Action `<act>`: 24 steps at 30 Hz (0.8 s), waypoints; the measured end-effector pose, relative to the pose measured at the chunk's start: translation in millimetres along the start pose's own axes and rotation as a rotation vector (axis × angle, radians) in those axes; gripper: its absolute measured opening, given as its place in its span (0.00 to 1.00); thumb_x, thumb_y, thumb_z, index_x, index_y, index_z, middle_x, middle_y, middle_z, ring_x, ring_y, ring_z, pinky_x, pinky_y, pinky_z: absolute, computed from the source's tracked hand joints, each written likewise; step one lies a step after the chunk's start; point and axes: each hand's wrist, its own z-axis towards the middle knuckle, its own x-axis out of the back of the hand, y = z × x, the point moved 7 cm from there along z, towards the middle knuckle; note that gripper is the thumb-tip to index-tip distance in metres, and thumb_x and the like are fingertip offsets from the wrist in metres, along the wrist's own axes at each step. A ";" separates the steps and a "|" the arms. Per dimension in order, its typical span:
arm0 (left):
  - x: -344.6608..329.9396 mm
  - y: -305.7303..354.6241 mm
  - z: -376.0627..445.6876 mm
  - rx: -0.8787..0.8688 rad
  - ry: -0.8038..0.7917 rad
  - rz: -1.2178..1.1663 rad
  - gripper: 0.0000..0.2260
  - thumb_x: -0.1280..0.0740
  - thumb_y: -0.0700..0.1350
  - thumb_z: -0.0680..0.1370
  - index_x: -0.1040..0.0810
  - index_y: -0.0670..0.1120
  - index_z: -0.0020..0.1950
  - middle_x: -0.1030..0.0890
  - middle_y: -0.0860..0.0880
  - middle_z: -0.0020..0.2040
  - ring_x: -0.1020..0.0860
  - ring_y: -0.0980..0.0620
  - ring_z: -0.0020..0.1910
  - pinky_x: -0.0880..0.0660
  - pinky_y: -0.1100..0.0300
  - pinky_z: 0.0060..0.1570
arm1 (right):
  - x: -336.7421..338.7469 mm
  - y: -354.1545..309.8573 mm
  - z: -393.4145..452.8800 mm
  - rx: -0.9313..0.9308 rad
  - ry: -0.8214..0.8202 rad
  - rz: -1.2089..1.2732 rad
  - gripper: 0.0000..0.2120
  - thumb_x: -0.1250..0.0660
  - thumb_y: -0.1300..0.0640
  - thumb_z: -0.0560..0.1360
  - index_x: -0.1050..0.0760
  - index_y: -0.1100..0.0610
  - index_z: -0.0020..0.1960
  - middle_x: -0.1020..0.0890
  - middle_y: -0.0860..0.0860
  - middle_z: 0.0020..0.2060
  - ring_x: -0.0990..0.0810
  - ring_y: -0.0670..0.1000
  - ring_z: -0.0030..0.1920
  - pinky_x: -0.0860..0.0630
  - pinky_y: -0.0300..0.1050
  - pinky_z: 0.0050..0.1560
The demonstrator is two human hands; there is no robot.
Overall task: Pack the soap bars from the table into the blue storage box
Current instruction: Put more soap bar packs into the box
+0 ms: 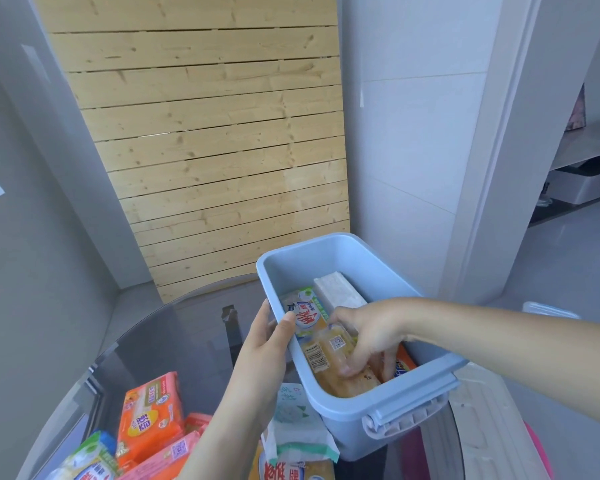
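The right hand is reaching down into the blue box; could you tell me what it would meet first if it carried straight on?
The right hand already touches the yellow wrapped soap bar in the blue box; it would press into that bar.

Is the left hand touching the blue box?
Touching. The head view shows the left hand holding the blue box by its rim, thumb hooked over the edge.
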 end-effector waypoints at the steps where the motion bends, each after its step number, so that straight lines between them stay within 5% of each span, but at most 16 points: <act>1: -0.2 0.1 0.1 0.000 -0.001 0.000 0.13 0.42 0.47 0.83 0.23 0.61 0.61 0.14 0.52 0.52 0.15 0.52 0.48 0.19 0.54 0.45 | 4.9 -4.4 -0.6 0.025 0.044 -0.159 0.38 0.26 0.53 0.69 0.43 0.50 0.73 0.22 0.56 0.58 0.18 0.58 0.45 0.22 0.42 0.33; 4: -0.1 0.0 0.7 -0.004 0.001 -0.003 0.14 0.42 0.47 0.83 0.24 0.61 0.63 0.14 0.51 0.53 0.16 0.49 0.52 0.19 0.51 0.51 | 16.9 -22.8 -0.6 0.131 0.188 -0.551 0.37 0.24 0.45 0.65 0.34 0.49 0.70 0.19 0.48 0.47 0.20 0.50 0.46 0.30 0.38 0.39; 7: -1.0 0.2 0.7 -0.010 -0.006 -0.003 0.14 0.42 0.47 0.83 0.25 0.61 0.64 0.15 0.50 0.55 0.17 0.47 0.54 0.20 0.47 0.55 | 10.1 -16.4 8.9 0.128 0.033 -0.372 0.40 0.23 0.54 0.65 0.38 0.49 0.72 0.26 0.44 0.34 0.21 0.51 0.36 0.28 0.36 0.34; 11: 0.2 -2.3 2.6 -0.018 -0.001 -0.001 0.14 0.42 0.47 0.83 0.25 0.61 0.65 0.15 0.50 0.55 0.17 0.46 0.54 0.19 0.50 0.50 | 6.9 -9.4 17.3 0.139 0.022 -0.388 0.39 0.23 0.58 0.66 0.41 0.50 0.70 0.22 0.48 0.39 0.20 0.54 0.43 0.24 0.43 0.44; 18: 0.5 -4.0 2.8 -0.023 0.027 0.005 0.14 0.42 0.47 0.83 0.26 0.61 0.66 0.16 0.48 0.56 0.18 0.43 0.56 0.22 0.42 0.57 | 5.6 -24.9 22.0 0.261 0.148 -0.670 0.38 0.21 0.50 0.61 0.32 0.45 0.68 0.24 0.46 0.52 0.25 0.48 0.43 0.31 0.38 0.34; 22: 0.8 -3.7 3.3 -0.018 0.010 0.001 0.14 0.42 0.47 0.83 0.26 0.60 0.65 0.15 0.50 0.55 0.17 0.46 0.53 0.19 0.48 0.52 | 16.5 -19.0 24.1 0.280 0.179 -0.475 0.29 0.23 0.47 0.64 0.25 0.43 0.63 0.25 0.34 0.24 0.27 0.33 0.29 0.36 0.27 0.27; 24: 1.7 -4.3 3.5 -0.013 0.017 0.008 0.14 0.42 0.47 0.83 0.26 0.60 0.66 0.15 0.50 0.55 0.17 0.46 0.53 0.19 0.47 0.52 | 19.7 -17.8 26.7 0.268 0.224 -0.442 0.25 0.23 0.47 0.64 0.21 0.46 0.60 0.24 0.36 0.24 0.27 0.34 0.28 0.36 0.27 0.26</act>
